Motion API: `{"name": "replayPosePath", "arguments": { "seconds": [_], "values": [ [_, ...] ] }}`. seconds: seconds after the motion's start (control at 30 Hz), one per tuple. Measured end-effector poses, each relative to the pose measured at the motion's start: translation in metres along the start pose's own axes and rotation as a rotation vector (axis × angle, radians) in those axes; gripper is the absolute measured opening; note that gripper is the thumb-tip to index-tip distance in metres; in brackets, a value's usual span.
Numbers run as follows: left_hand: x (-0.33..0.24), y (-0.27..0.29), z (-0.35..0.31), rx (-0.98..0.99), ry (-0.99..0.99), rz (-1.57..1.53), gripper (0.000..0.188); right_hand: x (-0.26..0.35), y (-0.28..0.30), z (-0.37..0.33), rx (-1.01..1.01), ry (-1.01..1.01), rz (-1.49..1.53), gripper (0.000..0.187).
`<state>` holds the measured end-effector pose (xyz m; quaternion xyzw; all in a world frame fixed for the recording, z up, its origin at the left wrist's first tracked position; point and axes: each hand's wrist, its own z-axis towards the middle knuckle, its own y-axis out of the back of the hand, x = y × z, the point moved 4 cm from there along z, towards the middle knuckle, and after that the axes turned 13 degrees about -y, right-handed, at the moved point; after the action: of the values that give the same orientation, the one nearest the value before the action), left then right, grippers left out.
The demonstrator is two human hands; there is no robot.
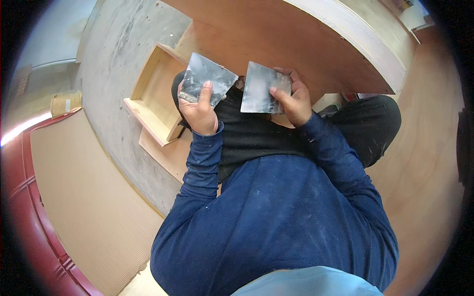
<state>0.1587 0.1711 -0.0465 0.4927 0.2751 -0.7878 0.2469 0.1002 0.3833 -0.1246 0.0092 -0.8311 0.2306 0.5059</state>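
At the upper centre of the frame, two flat, roughly square grey plates are held side by side with a narrow gap between them. The left hand (200, 114) grips the left plate (210, 74), its thumb laid over the face near the lower edge; this plate is tilted, one corner directed to the right. The right hand (296, 102) grips the right plate (257, 90) by its right side, thumb across the face and the other fingers mostly hidden behind; this plate stands nearly square to the frame. Both faces bear whitish smears. Below the plates lie the crossed legs in black trousers (261, 140), and at lower centre the dark blue top (296, 212), with light blue cloth (311, 283) at the lower edge. Left of the left hand, an open wooden tray (146, 120) rests near the knee. Upper right: a large brown panel (276, 42) with a pale edge. Lower left: ribbed cardboard (89, 197) beside a red object (24, 209).
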Motion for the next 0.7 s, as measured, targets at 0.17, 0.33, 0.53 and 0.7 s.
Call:
{"name": "replayPosePath", "arguments": {
  "seconds": [0.17,0.33,0.53,0.7],
  "values": [
    [-0.005,-0.008,-0.012,0.112,0.019,0.152,0.028,-0.004,-0.009,-0.003,0.076,-0.027,-0.133,0.045],
    [-0.007,-0.014,-0.017,0.358,-0.001,0.279,0.028,-0.035,0.005,0.011,-0.045,0.011,-0.172,0.043],
    [-0.015,-0.004,-0.015,0.721,0.153,0.351,0.022,-0.026,0.014,0.011,-0.153,-0.057,-0.172,0.038],
    [-0.02,0.011,-0.011,0.387,0.329,0.102,0.017,-0.009,0.011,0.01,-0.206,-0.172,0.062,0.04]
  ]
}}
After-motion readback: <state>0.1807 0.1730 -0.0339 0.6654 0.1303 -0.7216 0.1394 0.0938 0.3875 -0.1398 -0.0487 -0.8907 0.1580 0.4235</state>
